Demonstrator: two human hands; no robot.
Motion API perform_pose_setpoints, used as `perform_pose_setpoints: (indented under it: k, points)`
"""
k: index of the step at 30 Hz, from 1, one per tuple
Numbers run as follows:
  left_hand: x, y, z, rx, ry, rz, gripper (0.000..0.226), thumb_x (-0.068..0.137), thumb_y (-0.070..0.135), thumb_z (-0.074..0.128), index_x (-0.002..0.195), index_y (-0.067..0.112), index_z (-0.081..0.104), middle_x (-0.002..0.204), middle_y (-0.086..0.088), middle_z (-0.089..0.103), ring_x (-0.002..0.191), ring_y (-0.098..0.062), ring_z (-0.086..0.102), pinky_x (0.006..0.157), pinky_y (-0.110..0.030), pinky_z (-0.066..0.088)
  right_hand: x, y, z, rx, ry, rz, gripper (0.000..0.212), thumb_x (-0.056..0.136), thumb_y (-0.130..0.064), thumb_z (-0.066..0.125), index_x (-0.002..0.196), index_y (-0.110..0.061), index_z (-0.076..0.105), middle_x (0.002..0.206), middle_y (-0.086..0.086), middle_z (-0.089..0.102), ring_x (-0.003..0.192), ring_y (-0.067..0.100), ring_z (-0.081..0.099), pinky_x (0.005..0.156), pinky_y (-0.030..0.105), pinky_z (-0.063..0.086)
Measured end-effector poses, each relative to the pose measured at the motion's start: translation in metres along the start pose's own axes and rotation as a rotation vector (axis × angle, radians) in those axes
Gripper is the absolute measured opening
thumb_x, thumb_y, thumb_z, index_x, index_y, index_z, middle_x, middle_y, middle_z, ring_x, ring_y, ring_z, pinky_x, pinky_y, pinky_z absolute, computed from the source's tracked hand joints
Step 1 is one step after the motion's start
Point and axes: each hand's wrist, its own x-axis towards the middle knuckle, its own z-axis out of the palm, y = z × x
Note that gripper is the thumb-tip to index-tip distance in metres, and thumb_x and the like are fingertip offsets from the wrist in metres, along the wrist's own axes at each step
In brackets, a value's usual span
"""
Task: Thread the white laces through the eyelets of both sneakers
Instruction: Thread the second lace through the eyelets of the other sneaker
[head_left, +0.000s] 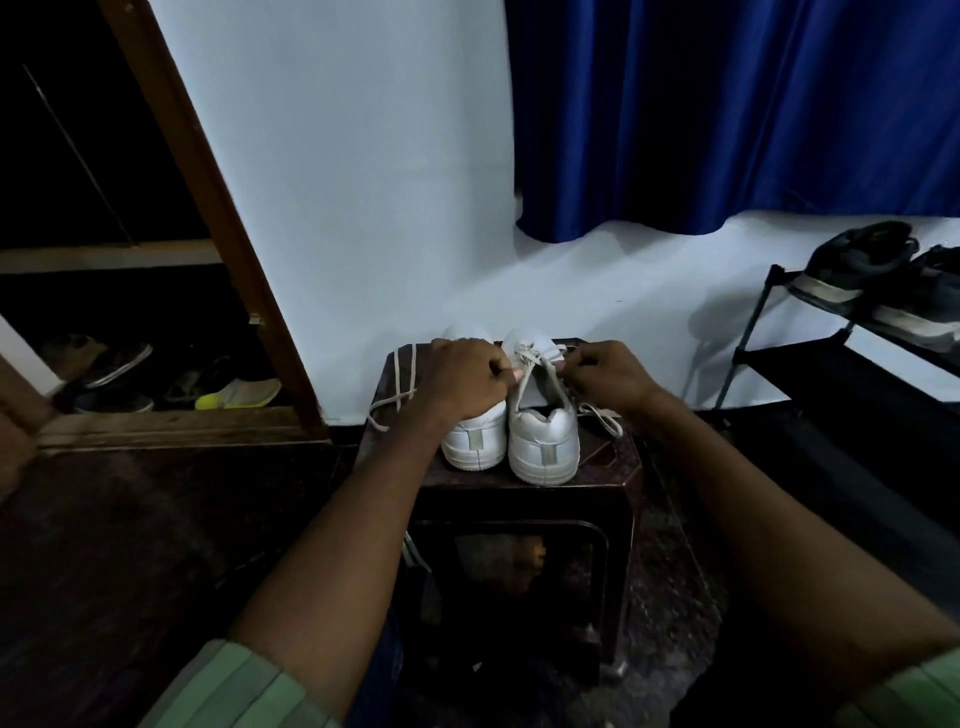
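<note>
Two white sneakers stand side by side, heels toward me, on a dark stool (524, 496). My left hand (464, 375) lies over the left sneaker (475, 441) and pinches a strand of the white lace (529, 375) of the right sneaker (544, 441). My right hand (609, 375) pinches the same lace from the other side, near the eyelets. This lace crosses the front of the right sneaker, and one end trails off to the right on the stool. A second white lace (396, 387) lies loose on the stool's left side.
The stool stands against a white wall, under a blue curtain (727, 114). A black shoe rack (841, 332) with dark shoes is at the right. At the left, a wooden-framed opening (218, 218) holds more shoes on the floor. The floor is dark.
</note>
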Motion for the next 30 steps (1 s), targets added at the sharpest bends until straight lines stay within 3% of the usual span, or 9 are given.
perform_pose_setpoints:
  k: [4, 8, 10, 12, 15, 19, 22, 26, 30]
  points:
    - [0.002, -0.002, 0.001, -0.44, 0.034, -0.152, 0.027, 0.098, 0.038, 0.066, 0.082, 0.019, 0.077, 0.072, 0.006, 0.072, 0.066, -0.007, 0.06, 0.071, -0.027, 0.041, -0.006, -0.014, 0.001, 0.501, 0.059, 0.138, 0.023, 0.097, -0.023, 0.067, 0.078, -0.01, 0.067, 0.063, 0.002, 0.065, 0.063, 0.022, 0.061, 0.057, 0.029, 0.046]
    - [0.005, 0.009, -0.002, -0.994, 0.055, -0.245, 0.029, 0.104, 0.025, 0.057, 0.082, 0.013, 0.071, 0.091, -0.005, 0.08, 0.089, -0.024, 0.075, 0.089, -0.038, 0.058, -0.004, -0.014, 0.019, 1.108, 0.034, 0.28, 0.024, 0.105, -0.026, 0.055, 0.1, -0.004, 0.063, 0.095, 0.015, 0.073, 0.08, 0.027, 0.071, 0.069, 0.035, 0.061]
    - [0.007, 0.02, -0.005, -1.287, 0.019, -0.3, 0.029, 0.107, 0.016, 0.046, 0.084, 0.009, 0.062, 0.091, -0.014, 0.079, 0.088, -0.03, 0.076, 0.088, -0.036, 0.059, 0.0, -0.008, 0.025, 1.291, 0.059, 0.314, 0.03, 0.107, -0.029, 0.049, 0.097, -0.004, 0.061, 0.086, 0.012, 0.07, 0.078, 0.027, 0.07, 0.071, 0.035, 0.06]
    - [0.011, 0.028, -0.004, -1.505, -0.008, -0.385, 0.029, 0.107, 0.013, 0.04, 0.082, 0.013, 0.054, 0.07, -0.007, 0.069, 0.07, -0.027, 0.07, 0.076, -0.033, 0.059, 0.004, -0.01, 0.028, 1.439, 0.098, 0.288, 0.034, 0.11, -0.025, 0.041, 0.08, -0.012, 0.05, 0.066, 0.006, 0.053, 0.063, 0.023, 0.057, 0.071, 0.035, 0.055]
    - [0.02, 0.025, 0.002, -1.677, 0.083, -0.525, 0.029, 0.104, 0.012, 0.041, 0.077, 0.019, 0.046, 0.051, 0.007, 0.035, 0.045, -0.01, 0.034, 0.055, -0.027, 0.05, 0.007, -0.014, 0.027, 1.487, 0.142, 0.268, 0.042, 0.11, -0.019, 0.036, 0.069, -0.019, 0.037, 0.055, -0.001, 0.032, 0.05, 0.016, 0.031, 0.062, 0.032, 0.046]
    - [0.032, 0.009, 0.006, -1.366, 0.242, -0.564, 0.032, 0.102, 0.02, 0.043, 0.072, 0.027, 0.036, 0.056, 0.008, 0.024, 0.045, -0.01, 0.017, 0.043, -0.021, 0.017, 0.021, -0.005, 0.015, 1.406, 0.188, 0.31, 0.041, 0.109, -0.021, 0.038, 0.068, -0.023, 0.035, 0.053, -0.006, 0.026, 0.044, 0.011, 0.02, 0.045, 0.023, 0.027]
    - [0.037, 0.003, 0.01, -0.865, 0.37, -0.408, 0.033, 0.104, 0.032, 0.049, 0.073, 0.022, 0.043, 0.057, 0.009, 0.039, 0.056, -0.021, 0.038, 0.055, -0.033, 0.028, 0.027, -0.003, 0.009, 1.327, 0.182, 0.271, 0.042, 0.109, -0.018, 0.039, 0.067, -0.022, 0.035, 0.053, -0.005, 0.025, 0.043, 0.01, 0.018, 0.039, 0.023, 0.022]
    - [0.026, 0.011, 0.028, -0.385, 0.185, -0.118, 0.024, 0.102, 0.042, 0.055, 0.111, 0.02, 0.055, 0.079, 0.001, 0.067, 0.08, -0.027, 0.062, 0.072, -0.036, 0.046, 0.021, -0.013, 0.017, 1.146, 0.108, 0.218, 0.036, 0.108, -0.022, 0.045, 0.072, -0.02, 0.04, 0.057, -0.004, 0.034, 0.046, 0.01, 0.023, 0.041, 0.024, 0.024]
    - [0.028, 0.015, 0.036, 0.03, 0.165, -0.062, 0.043, 0.1, 0.053, 0.05, 0.083, 0.018, 0.069, 0.087, -0.005, 0.075, 0.088, -0.031, 0.07, 0.07, -0.035, 0.05, 0.021, -0.021, 0.017, 1.209, 0.069, 0.218, 0.037, 0.108, -0.019, 0.039, 0.071, -0.022, 0.037, 0.055, -0.006, 0.027, 0.045, 0.01, 0.018, 0.039, 0.023, 0.022]
